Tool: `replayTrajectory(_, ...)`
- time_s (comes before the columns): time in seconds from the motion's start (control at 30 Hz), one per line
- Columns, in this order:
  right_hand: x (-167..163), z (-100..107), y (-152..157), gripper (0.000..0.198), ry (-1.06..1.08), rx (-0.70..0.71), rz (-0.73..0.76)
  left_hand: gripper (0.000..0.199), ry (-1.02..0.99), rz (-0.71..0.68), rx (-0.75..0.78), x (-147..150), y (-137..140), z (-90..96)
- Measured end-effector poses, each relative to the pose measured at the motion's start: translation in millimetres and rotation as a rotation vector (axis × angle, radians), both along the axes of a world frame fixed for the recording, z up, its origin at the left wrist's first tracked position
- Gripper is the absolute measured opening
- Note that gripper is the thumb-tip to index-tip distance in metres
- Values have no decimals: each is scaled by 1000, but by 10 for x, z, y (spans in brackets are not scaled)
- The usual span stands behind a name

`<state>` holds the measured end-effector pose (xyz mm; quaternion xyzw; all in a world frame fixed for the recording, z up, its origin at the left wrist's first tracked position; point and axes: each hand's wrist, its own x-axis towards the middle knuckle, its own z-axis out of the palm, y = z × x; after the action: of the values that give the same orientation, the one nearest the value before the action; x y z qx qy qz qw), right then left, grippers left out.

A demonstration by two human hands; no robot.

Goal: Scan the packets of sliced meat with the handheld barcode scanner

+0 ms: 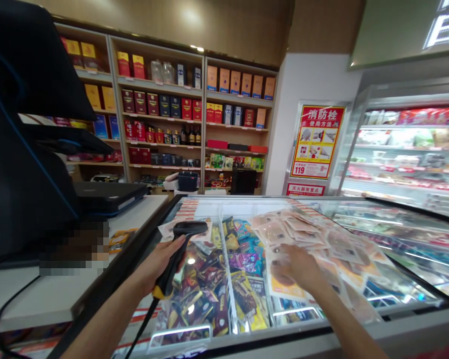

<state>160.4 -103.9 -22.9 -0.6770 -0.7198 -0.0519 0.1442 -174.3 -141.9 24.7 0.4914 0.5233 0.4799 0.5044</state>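
Observation:
My left hand [160, 262] is wrapped round the grip of a black barcode scanner [175, 257] with a yellow base and a trailing cable. The scanner's head is over the left part of a glass-topped chest freezer, above a pale flat packet [205, 233]. My right hand [297, 267] is on a clear flat food packet [280, 286] with an orange lower edge, its fingers curled at it and partly blurred. Around and behind that hand spreads a loose pile of similar packets [295, 227] on the glass.
Under the freezer glass [254, 323], a white wire divider [226, 274] separates colourful bagged goods. At left, a dark checkout screen [26, 124] and a black closed case [108, 194] stand on a white counter [11, 294]. Shelves of boxes [168, 104] and a lit display fridge [411, 154] stand behind.

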Motion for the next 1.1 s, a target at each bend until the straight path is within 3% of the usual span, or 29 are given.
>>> replayTrajectory(0.13,26,-89,-110,57,-56,-11,-62,38,5,-55,20,115,34,-41)
replayTrajectory(0.23,-39,-125,-93,59,-29,1,-27,37,7,-45,-1,106,-13,-53)
replayTrajectory(0.47,-273,-296,203,44,88,51,226,40,78,17,-102,27,-173,-26)
replayTrajectory(0.63,-405,-298,373,38,96,50,343,37,46,13,-68,42,-208,-88)
replayTrajectory(0.73,-361,-207,305,35,48,98,217,37,66,1,-57,71,-237,-112)
replayTrajectory(0.87,-313,-173,124,41,-55,55,42,37,63,1,-65,130,-278,-92)
replayTrajectory(0.97,-407,-236,63,47,-59,31,125,36,48,-27,-81,171,-285,-73)
replayTrajectory(1.1,-565,-270,115,48,2,-106,295,35,63,-72,-84,161,-265,-97)
